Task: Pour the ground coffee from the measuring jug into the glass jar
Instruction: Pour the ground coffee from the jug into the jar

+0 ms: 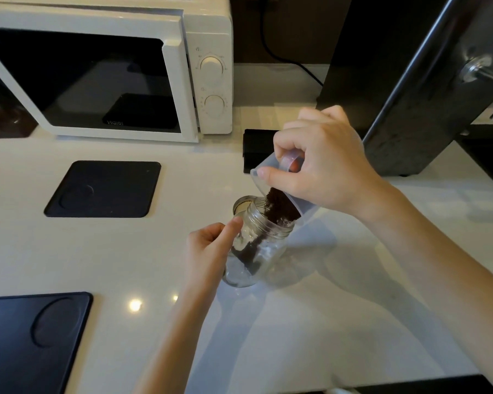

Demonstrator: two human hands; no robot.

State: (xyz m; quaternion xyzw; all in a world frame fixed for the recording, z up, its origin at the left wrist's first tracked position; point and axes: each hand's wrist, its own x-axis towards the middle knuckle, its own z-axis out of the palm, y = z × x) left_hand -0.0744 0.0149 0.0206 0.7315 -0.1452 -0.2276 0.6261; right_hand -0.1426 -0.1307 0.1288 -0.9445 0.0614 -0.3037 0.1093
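Note:
A clear glass jar (264, 251) rests tilted on the white counter (154, 251), its threaded mouth turned up and to the right. My left hand (211, 248) grips its left side. Above it my right hand (322, 163) holds a translucent plastic measuring jug (293, 206) by the handle, tipped steeply down so its lip meets the jar's mouth. Dark ground coffee (279, 204) slides out of the jug, and a dark streak of it lies inside the jar. A round metal lid (241, 204) lies flat just behind the jar.
A white microwave (120, 66) stands at the back left. Two black mats lie on the counter, one at centre left (103, 189) and one at the near left corner (32, 339). A small black box (258, 150) and a dark steel appliance (410, 95) sit behind my right hand.

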